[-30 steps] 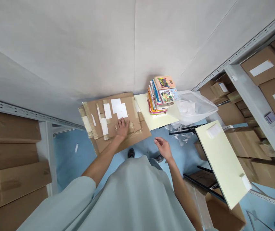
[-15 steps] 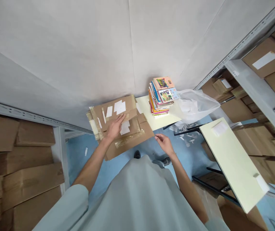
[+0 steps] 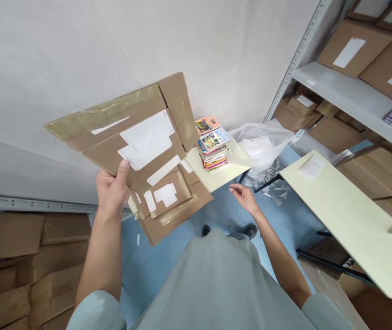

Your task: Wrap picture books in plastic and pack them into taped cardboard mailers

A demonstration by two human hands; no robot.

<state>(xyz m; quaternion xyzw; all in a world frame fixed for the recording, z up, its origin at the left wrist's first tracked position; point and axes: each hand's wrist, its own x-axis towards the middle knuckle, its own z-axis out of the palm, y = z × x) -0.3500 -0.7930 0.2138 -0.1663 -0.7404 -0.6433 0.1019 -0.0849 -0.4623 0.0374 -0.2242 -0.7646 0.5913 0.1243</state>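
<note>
My left hand [image 3: 111, 185] grips a flattened cardboard box [image 3: 113, 156] by its lower edge, the thumb lying on the near face. That piece is raised and tilted, with brown tape along its upper edge and white labels on it. Below it, a smaller cardboard piece [image 3: 181, 187] with white patches and tape rests on a larger cardboard sheet [image 3: 201, 193] on the table. My right hand [image 3: 244, 197] hovers over the floor beside the table's front edge, fingers loosely bent and holding nothing I can see. The nearest thing to it is the pale yellow table [image 3: 236, 166].
A stack of books [image 3: 213, 151] stands on the table by the wall. Right of it sits a clear plastic bag [image 3: 263, 142] with white contents, above paper scraps on the floor. A second table [image 3: 347, 220] stands at right. Shelves of cardboard boxes [image 3: 356, 48] flank both sides.
My left hand has taken hold of the upper cardboard piece and lifted it up and to the left, off the pile. My right hand stays low beside the table. The view has shifted.
</note>
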